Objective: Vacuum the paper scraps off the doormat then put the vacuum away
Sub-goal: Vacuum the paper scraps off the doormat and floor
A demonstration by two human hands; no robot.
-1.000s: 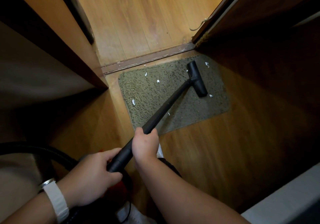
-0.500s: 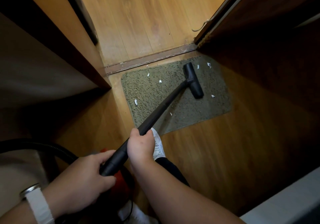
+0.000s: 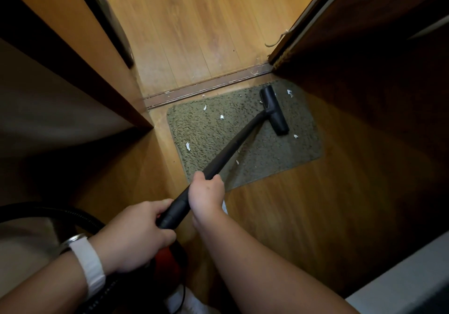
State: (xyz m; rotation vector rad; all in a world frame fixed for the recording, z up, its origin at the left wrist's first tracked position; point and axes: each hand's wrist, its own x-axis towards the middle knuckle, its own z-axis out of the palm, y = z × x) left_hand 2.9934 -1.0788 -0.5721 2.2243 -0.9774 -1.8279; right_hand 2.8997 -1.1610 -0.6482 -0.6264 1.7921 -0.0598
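The red vacuum body (image 3: 167, 262) is mostly hidden under the left hand (image 3: 136, 231), and the black hose (image 3: 60, 213) is cut off at the left edge. Left hand and right hand (image 3: 206, 192) both grip the vacuum wand (image 3: 226, 153), which slants away to the right across the doormat (image 3: 267, 158). Its nozzle (image 3: 274, 113) lies crosswise near the mat's far right corner, among white paper scraps (image 3: 187, 146).
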